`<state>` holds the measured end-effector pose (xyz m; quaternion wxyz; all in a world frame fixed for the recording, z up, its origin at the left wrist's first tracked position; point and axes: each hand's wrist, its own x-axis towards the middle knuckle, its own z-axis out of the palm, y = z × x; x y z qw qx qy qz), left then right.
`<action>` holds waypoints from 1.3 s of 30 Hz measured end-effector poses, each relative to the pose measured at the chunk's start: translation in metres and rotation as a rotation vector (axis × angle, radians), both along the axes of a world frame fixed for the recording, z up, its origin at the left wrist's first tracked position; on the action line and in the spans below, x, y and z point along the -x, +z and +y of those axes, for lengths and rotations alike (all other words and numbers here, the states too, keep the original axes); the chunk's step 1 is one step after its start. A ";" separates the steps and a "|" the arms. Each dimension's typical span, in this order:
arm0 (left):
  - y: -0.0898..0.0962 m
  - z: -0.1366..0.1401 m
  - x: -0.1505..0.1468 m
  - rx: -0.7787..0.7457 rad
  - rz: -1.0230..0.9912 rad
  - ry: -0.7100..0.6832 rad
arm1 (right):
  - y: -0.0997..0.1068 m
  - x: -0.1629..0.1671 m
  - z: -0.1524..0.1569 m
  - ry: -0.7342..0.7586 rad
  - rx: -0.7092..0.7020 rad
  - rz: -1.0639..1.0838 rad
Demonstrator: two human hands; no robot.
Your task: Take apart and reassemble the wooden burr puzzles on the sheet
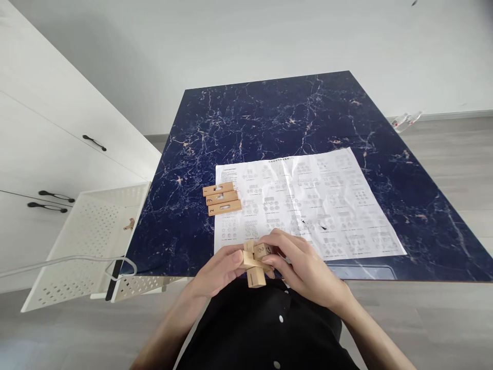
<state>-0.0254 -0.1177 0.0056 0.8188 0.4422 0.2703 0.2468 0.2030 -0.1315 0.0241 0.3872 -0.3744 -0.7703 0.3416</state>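
Note:
A wooden burr puzzle (256, 277), made of interlocking notched bars with handwritten numbers on some ends, is held above the table's front edge. My left hand (219, 271) grips its left side, thumb on top of a bar. On the other side my right hand (298, 259) pinches a bar end marked with numbers. The fingers hide part of the joint. Beyond my left hand lie three flat wooden pieces (222, 198) with cut-out slots, numbered 1, 3 and 2, partly over the printed sheet (292, 198).
The dark blue marbled table (265, 118) extends forward to a white wall. At left stands a white perforated cart (77, 252) with a cable (69, 263) across it, near white cabinets (61, 139). A flat shiny object (362, 271) lies at the front edge.

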 end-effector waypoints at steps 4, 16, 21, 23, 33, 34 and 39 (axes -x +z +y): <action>-0.003 0.002 0.004 0.030 -0.058 -0.051 | -0.001 0.001 -0.005 0.019 0.101 0.061; -0.007 -0.001 0.004 0.134 -0.082 -0.092 | -0.004 0.003 -0.009 0.019 0.115 0.082; -0.012 -0.004 -0.001 0.167 -0.078 -0.044 | -0.003 0.007 -0.013 -0.083 0.108 0.089; -0.013 -0.005 0.000 0.176 -0.069 -0.006 | -0.005 0.010 -0.015 -0.125 0.096 0.086; -0.007 -0.005 -0.004 0.175 -0.047 0.047 | -0.017 0.015 -0.022 -0.196 0.127 0.166; -0.006 -0.004 -0.004 0.181 -0.053 0.053 | -0.018 0.014 -0.023 -0.196 0.140 0.163; 0.001 0.001 -0.007 0.192 -0.031 0.113 | -0.021 0.008 -0.025 -0.226 0.160 0.099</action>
